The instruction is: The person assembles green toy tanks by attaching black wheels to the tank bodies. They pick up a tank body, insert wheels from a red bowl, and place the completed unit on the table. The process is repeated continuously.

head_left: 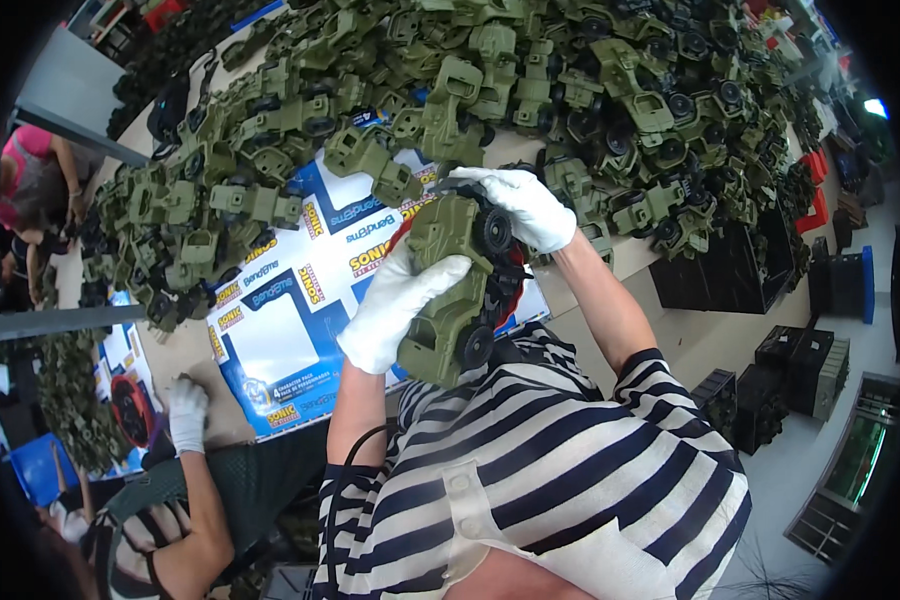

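Observation:
A green toy army jeep (442, 250) with black wheels is tilted up in front of my chest. My left hand (395, 312), in a white glove, is closed around its side, the thumb lying across the body. At the jeep's far end is my right hand (525, 208), also white-gloved, its fingers bent together over that end. A thin dark piece shows at these fingertips; whether it is loose or part of the jeep I cannot tell. Behind the jeep, partly hidden, is a round red-rimmed container (517, 300) with dark contents.
Many green toy jeeps (490, 70) are heaped across the table's far side. Printed blue-and-white card sheets (270, 350) cover the tabletop before me. A black crate (715, 275) stands at the right edge. A co-worker's gloved hand (187, 412) rests on the table at left.

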Tool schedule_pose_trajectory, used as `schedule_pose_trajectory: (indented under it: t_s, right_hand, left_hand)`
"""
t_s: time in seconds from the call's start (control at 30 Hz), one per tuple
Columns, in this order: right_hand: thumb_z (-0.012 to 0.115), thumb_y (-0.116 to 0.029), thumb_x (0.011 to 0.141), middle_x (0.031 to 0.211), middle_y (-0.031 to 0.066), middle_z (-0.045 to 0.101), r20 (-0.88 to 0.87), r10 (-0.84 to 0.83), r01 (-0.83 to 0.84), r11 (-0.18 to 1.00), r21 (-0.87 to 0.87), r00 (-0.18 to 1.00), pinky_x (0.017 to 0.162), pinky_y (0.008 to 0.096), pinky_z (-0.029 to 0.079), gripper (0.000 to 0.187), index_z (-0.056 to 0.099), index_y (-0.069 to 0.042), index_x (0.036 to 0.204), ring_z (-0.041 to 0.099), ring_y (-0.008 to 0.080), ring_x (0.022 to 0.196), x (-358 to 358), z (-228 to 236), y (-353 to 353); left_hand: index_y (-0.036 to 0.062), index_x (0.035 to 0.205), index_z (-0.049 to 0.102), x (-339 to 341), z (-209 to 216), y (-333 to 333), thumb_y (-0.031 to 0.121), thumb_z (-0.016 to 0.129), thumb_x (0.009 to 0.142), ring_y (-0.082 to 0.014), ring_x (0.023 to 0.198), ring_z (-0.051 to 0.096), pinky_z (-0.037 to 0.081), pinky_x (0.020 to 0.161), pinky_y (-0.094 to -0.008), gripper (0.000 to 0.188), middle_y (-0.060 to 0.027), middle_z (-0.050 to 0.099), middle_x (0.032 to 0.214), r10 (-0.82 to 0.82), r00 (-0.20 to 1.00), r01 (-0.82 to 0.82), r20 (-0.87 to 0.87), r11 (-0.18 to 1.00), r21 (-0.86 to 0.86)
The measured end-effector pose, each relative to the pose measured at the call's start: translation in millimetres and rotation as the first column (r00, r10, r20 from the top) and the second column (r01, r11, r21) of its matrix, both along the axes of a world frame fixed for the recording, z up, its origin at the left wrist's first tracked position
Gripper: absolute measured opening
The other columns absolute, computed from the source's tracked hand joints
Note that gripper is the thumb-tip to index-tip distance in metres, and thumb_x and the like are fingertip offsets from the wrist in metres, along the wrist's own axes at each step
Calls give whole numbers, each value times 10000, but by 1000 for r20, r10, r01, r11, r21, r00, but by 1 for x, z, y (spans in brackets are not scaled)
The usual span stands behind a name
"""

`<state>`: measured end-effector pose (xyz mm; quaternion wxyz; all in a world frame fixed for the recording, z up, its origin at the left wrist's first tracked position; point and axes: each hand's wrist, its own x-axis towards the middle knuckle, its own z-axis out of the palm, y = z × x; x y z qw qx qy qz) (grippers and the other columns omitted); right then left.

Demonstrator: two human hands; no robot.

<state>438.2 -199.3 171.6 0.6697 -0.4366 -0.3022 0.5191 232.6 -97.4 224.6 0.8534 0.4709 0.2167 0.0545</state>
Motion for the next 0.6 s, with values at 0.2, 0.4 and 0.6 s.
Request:
schedule_pose_trajectory:
  t_s: [0.2, 0.4, 0.6]
  right_hand:
    - [617, -295, 957, 1315, 96, 593, -46, 50, -50, 999, -11, 998, 1091, 317, 329, 505, 556, 48, 1323, 508, 162, 1221, -4, -13, -2]
    - [625, -296, 959, 1269, 76, 621, -88, 86, -91, 994, -57, 992, 1047, 301, 368, 469, 591, 36, 1288, 529, 131, 1164, -4, -14, -1]
    - [634, -287, 955, 1248, 78, 631, -39, 107, -109, 993, -43, 993, 1029, 296, 395, 464, 591, 34, 1287, 533, 132, 1165, 1, -23, -2]
  left_hand:
    - [59, 1347, 521, -2, -7, -3, 136, 749, 866, -67, 1015, 599, 480, 885, -235, 538, -3, 640, 1171, 0, 999, -1, -55, 1000, -30]
    - [60, 1345, 523, -2, -15, -4, 140, 753, 863, -70, 1036, 594, 477, 901, -245, 540, -1, 638, 1179, 15, 998, -15, -63, 1000, -8]
    - [63, 1348, 527, -3, -7, -6, 136, 753, 863, -67, 1024, 596, 480, 899, -246, 540, 5, 638, 1172, 42, 994, -45, -97, 999, -29]
